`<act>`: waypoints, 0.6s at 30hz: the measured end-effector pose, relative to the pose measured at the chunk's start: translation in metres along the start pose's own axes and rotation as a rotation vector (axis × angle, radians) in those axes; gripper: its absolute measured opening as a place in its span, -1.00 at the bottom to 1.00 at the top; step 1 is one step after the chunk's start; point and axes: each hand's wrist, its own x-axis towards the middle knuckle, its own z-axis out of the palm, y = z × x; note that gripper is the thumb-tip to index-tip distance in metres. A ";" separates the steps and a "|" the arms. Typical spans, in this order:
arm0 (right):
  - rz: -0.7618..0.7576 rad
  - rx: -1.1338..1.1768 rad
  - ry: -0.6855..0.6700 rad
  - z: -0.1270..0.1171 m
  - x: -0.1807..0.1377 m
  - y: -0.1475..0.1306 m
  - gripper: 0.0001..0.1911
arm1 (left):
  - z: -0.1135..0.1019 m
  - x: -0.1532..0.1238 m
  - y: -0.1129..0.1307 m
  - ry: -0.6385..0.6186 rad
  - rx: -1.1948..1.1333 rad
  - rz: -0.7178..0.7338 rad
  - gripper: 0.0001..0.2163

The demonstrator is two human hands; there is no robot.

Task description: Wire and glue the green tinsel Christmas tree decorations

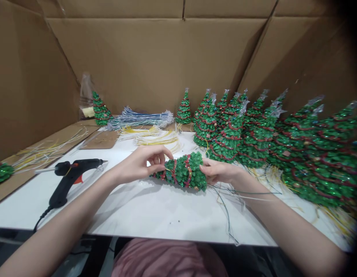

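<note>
A small green Christmas tree (182, 173) with red garlands lies on its side above the white tabletop, its narrow end to the left. My right hand (217, 171) grips it at the wide base, the fingers partly hidden behind it. My left hand (155, 161) is closed at the narrow end, thumb and forefinger against the branches. By the thumb tip shows a short yellowish strand, too small to name. Thin green and white wires (224, 204) trail from the base, under my right wrist and toward the table's front edge.
Several finished-looking trees with clear stars (228, 140) crowd the right side. On the left lies a black glue gun (76, 173) with its cord. Bundles of blue-white wires (143, 118) and yellow-white wires (155, 136) lie at the back, before cardboard walls (138, 57).
</note>
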 end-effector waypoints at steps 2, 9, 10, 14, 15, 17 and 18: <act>0.007 0.015 -0.049 -0.002 0.001 0.001 -0.44 | 0.003 0.000 0.002 0.012 -0.018 0.016 -0.80; -0.004 0.008 -0.012 -0.003 0.000 0.004 -0.49 | 0.008 0.002 0.004 0.030 0.022 0.031 -0.81; -0.005 0.008 -0.016 -0.003 0.000 0.005 -0.49 | 0.007 0.001 0.004 0.022 0.030 0.026 -0.80; -0.031 0.021 -0.022 -0.003 0.001 0.007 -0.50 | -0.002 -0.001 0.006 -0.060 0.076 -0.023 -0.75; -0.042 0.028 -0.026 -0.002 0.001 0.006 -0.50 | -0.005 -0.001 0.006 -0.083 0.089 -0.035 -0.75; -0.062 0.049 -0.045 0.000 0.001 0.005 -0.49 | -0.009 -0.003 0.008 -0.113 0.110 -0.055 -0.78; -0.069 0.056 -0.054 0.001 0.001 0.004 -0.48 | -0.011 -0.003 0.008 -0.115 0.111 -0.064 -0.78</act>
